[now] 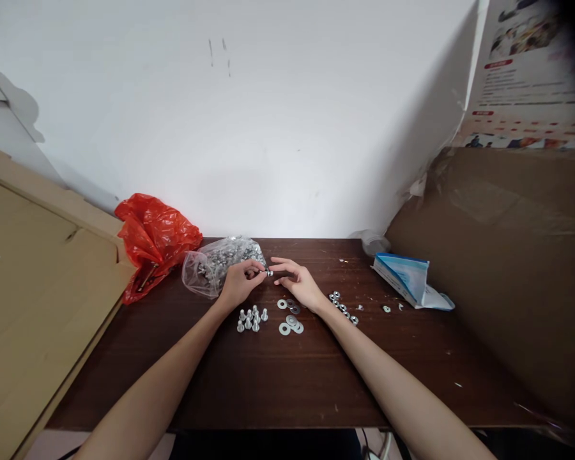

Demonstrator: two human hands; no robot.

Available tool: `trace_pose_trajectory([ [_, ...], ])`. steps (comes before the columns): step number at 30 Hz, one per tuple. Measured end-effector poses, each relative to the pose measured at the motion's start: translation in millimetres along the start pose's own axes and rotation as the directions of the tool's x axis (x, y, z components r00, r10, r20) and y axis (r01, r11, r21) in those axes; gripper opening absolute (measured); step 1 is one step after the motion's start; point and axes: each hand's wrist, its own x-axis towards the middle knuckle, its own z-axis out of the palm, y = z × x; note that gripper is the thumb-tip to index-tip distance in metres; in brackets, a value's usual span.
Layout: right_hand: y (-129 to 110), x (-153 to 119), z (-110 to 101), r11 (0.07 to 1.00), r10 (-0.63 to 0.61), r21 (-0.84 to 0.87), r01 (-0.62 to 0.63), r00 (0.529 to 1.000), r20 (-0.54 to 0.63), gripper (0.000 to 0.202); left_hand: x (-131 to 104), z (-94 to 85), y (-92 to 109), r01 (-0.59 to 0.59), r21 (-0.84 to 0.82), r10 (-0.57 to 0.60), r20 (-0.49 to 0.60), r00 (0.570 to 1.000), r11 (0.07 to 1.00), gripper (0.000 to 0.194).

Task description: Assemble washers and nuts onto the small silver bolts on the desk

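Observation:
My left hand (pixel 242 280) is closed in a pinch on a small metal bolt (pixel 269 273) above the table. A wider ring or nut seems to sit on the bolt's right end, too small to make out surely. My right hand (pixel 301 284) is just to the right, fingers apart, its fingertips close to the bolt; I cannot tell if they touch it. Below the hands several bolts (pixel 252 319) stand on their heads in a group. Beside them lie several flat washers (pixel 291 321), some overlapping. Several nuts (pixel 344 309) form rows, partly hidden by my right forearm.
A clear plastic bag (pixel 220 260) full of small metal parts lies behind my left hand. A red plastic bag (pixel 158 239) is farther left. A blue and white packet (pixel 407 278) sits at right. Cardboard (pixel 43 287) flanks the dark table (pixel 268 390); a white wall stands behind.

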Motion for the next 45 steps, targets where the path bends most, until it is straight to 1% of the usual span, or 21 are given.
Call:
trace_pose_trajectory([
  [2, -2, 0, 0, 0.999, 0.022, 0.038, -0.022, 1.000, -0.022, 0.020, 0, -0.3, 1, -0.005, 0.002, 0.005, 0.001, 1.000, 1.000, 0.016],
  [3, -3, 0, 0, 0.997, 0.041, 0.073, -0.038, 0.998, -0.038, 0.019, 0, -0.4, 1, -0.008, 0.001, 0.008, -0.002, 1.000, 1.000, 0.016],
  [7, -5, 1, 1, 0.975, 0.121, 0.196, -0.108, 0.991, -0.056, 0.034, 0, -0.2, 3, -0.031, -0.004, 0.031, -0.016, 0.999, 1.000, 0.016],
  [10, -2, 2, 2, 0.971, 0.143, 0.200, -0.130, 0.988, -0.050, 0.034, -1, 0.2, 4, -0.040, 0.010, 0.040, -0.019, 0.999, 0.999, 0.015],
  [15, 4, 3, 4, 0.993, 0.104, 0.069, -0.100, 0.992, -0.069, 0.027, -1, -0.5, 3, -0.033, 0.041, 0.034, -0.014, 0.999, 0.999, 0.013],
  [18, 5, 2, 5, 0.997, 0.054, -0.045, -0.057, 0.996, -0.066, 0.030, -1, -0.6, 3, -0.049, 0.056, 0.049, -0.008, 0.999, 0.997, 0.012],
  [21, 1, 0, 6, 0.992, 0.006, -0.123, -0.011, 0.999, -0.043, 0.036, -1, -0.1, 4, -0.096, 0.052, 0.095, 0.022, 0.995, 0.994, 0.011],
  [25, -5, -3, 8, 0.977, -0.001, -0.214, -0.001, 1.000, -0.010, 0.030, -2, 0.2, 8, -0.182, 0.059, 0.177, 0.083, 0.981, 0.982, 0.010],
  [27, -5, -4, 8, 0.973, -0.006, -0.232, 0.002, 1.000, -0.017, 0.027, -2, -0.1, 10, -0.210, 0.071, 0.203, 0.096, 0.975, 0.975, 0.011],
  [29, -3, -3, 7, 0.978, -0.013, -0.209, 0.007, 1.000, -0.028, 0.026, -2, -0.4, 12, -0.221, 0.076, 0.213, 0.098, 0.972, 0.972, 0.011],
  [32, 2, -1, 6, 0.988, -0.002, -0.153, -0.009, 0.997, -0.072, 0.028, -2, -1.2, 12, -0.214, 0.092, 0.210, 0.060, 0.976, 0.972, 0.012],
  [36, 3, 1, 5, 0.993, 0.022, -0.110, -0.034, 0.993, -0.114, 0.031, 1, -4.6, 12, -0.189, 0.146, 0.202, -0.074, 0.977, 0.971, 0.017],
  [38, 2, 2, 5, 0.995, 0.039, -0.089, -0.050, 0.992, -0.117, 0.032, 2, -7.7, 13, -0.162, 0.174, 0.182, -0.109, 0.977, 0.971, 0.019],
  [40, 0, 2, 4, 0.996, 0.064, -0.057, -0.071, 0.991, -0.116, 0.033, 3, -11.2, 14, -0.125, 0.212, 0.151, -0.112, 0.982, 0.969, 0.019],
  [42, -2, 1, 3, 0.995, 0.085, -0.044, -0.090, 0.991, -0.107, 0.034, 2, -13.7, 13, -0.094, 0.243, 0.118, -0.086, 0.989, 0.965, 0.018],
  [44, -6, -1, 2, 0.991, 0.075, -0.100, -0.085, 0.993, -0.096, 0.031, 1, -14.0, 11, -0.070, 0.236, 0.085, -0.055, 0.995, 0.969, 0.017],
  [45, -8, -2, 1, 0.984, 0.048, -0.165, -0.063, 0.995, -0.091, 0.028, 1, -13.1, 10, -0.056, 0.210, 0.066, -0.040, 0.997, 0.976, 0.016],
])
